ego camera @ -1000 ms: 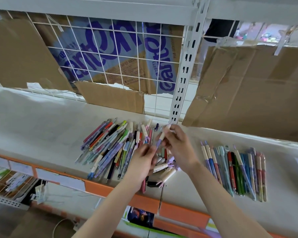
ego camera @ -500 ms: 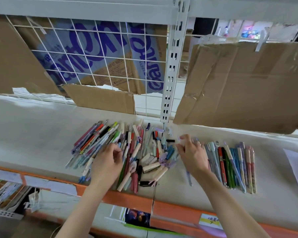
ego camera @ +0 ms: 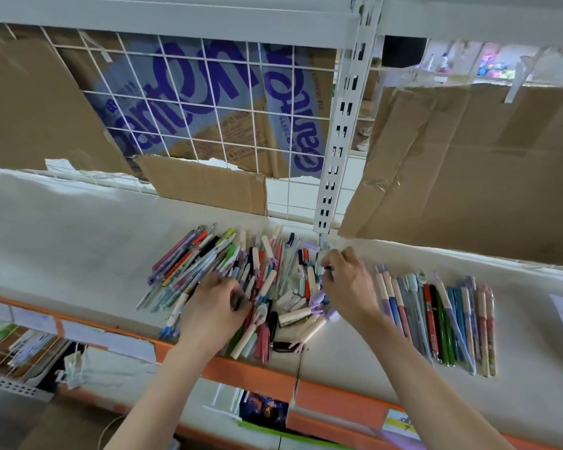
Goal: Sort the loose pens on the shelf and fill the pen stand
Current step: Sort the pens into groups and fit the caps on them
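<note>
Right hand (ego camera: 348, 284) shifted left onto pen heap (ego camera: 257, 284); cardboard (ego camera: 468, 164) overhangs.

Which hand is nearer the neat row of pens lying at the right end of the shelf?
The right hand. It sits just left of the neat row of pens, beside its nearest pens. The left hand is farther left, on the loose pile.
</note>
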The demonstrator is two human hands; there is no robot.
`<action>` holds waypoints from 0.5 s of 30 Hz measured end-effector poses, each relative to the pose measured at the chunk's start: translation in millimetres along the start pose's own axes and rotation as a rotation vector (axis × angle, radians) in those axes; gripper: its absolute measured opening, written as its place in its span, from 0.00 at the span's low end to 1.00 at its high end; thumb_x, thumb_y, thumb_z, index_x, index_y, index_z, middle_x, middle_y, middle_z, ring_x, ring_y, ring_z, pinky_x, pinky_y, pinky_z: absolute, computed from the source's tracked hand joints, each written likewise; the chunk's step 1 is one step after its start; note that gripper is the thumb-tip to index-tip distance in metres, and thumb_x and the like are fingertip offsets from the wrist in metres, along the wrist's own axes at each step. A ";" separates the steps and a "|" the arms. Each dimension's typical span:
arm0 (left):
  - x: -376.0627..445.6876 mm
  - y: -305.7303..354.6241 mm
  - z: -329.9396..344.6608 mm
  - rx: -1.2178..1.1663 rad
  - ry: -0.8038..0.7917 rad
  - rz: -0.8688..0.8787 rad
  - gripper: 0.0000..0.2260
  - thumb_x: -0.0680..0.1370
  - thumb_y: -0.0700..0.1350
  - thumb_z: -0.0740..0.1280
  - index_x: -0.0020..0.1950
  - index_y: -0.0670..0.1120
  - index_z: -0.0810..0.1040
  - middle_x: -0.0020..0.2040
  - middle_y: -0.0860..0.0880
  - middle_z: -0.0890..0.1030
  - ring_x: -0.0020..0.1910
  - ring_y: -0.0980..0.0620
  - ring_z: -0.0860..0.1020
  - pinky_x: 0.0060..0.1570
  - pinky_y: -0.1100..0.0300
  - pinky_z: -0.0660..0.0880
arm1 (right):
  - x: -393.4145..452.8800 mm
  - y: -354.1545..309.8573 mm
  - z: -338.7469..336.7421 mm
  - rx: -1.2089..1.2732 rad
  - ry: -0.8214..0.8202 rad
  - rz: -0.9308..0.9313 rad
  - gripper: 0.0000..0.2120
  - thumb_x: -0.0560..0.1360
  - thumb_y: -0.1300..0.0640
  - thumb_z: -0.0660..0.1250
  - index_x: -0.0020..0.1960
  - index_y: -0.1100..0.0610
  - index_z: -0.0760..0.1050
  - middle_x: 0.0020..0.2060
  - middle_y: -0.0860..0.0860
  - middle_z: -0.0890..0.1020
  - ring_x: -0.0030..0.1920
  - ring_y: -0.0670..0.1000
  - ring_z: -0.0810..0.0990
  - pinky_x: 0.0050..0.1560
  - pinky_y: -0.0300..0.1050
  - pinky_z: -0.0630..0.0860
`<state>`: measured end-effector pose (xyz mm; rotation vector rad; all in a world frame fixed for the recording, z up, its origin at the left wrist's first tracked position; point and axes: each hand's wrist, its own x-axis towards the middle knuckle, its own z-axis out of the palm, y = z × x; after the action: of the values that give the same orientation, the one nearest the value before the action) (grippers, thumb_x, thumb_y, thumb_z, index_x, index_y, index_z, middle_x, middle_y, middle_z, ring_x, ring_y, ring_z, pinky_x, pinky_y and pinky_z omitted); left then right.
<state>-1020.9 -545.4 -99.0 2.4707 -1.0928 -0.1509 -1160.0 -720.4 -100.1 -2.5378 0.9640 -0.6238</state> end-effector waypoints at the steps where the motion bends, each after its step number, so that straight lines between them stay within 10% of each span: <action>1: 0.3 0.5 -1.3 0.015 -0.021 -0.008 0.09 0.74 0.53 0.67 0.48 0.49 0.76 0.50 0.52 0.70 0.44 0.52 0.75 0.43 0.58 0.73 | 3.3 -6.9 2.9 0.048 -0.014 -0.032 0.07 0.69 0.72 0.64 0.44 0.66 0.78 0.41 0.60 0.77 0.35 0.58 0.76 0.33 0.40 0.65; 15: 1.8 -6.6 -5.7 -0.053 0.087 0.015 0.09 0.79 0.49 0.62 0.40 0.49 0.71 0.35 0.56 0.73 0.32 0.59 0.71 0.30 0.68 0.64 | 52.4 -51.8 41.3 0.127 -0.258 0.089 0.11 0.79 0.58 0.56 0.50 0.62 0.75 0.49 0.56 0.78 0.51 0.56 0.76 0.49 0.49 0.73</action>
<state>-1013.7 -540.8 -96.6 2.3983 -1.0567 -0.0661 -1075.9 -713.0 -96.2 -2.3755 0.9092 -0.3117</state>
